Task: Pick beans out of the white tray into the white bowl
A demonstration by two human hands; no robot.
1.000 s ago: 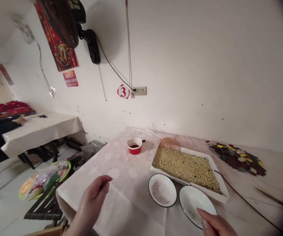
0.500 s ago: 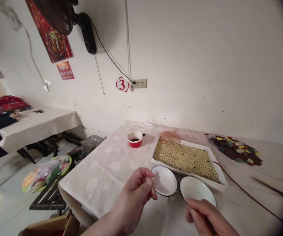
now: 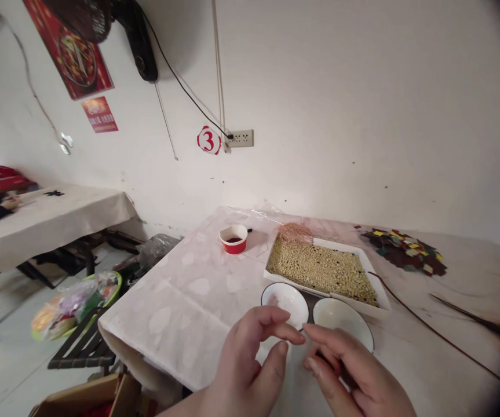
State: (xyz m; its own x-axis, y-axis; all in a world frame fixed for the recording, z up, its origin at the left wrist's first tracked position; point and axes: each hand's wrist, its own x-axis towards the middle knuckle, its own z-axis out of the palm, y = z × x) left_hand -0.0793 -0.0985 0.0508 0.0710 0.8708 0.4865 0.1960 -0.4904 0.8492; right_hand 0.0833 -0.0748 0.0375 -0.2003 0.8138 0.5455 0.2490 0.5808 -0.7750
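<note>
My left hand (image 3: pixel 250 359) and my right hand (image 3: pixel 347 370) meet low in the view, over the table's near edge, fingertips almost touching. Both have loosely curled, parted fingers and I see nothing held in them. Just beyond the fingertips stand two white bowls with dark rims, the left bowl (image 3: pixel 285 301) and the right bowl (image 3: pixel 343 319). Behind them lies a white rectangular tray (image 3: pixel 378 310) filled with yellowish beans with a few dark ones among them. A small red paper cup (image 3: pixel 233 239) with dark contents stands further back on the left.
The table (image 3: pixel 180 301) wears a pale patterned cloth. A pile of dark, red and yellow pieces (image 3: pixel 404 252) lies at the back right, thin dark sticks (image 3: pixel 441 336) on the right. A second clothed table (image 3: pixel 50 217) and a green basket (image 3: pixel 76 301) are on the left.
Both hands rose and came together in front of the bowls; the left moved right from the cloth, the right moved off the right bowl. The camera tilted slightly.
</note>
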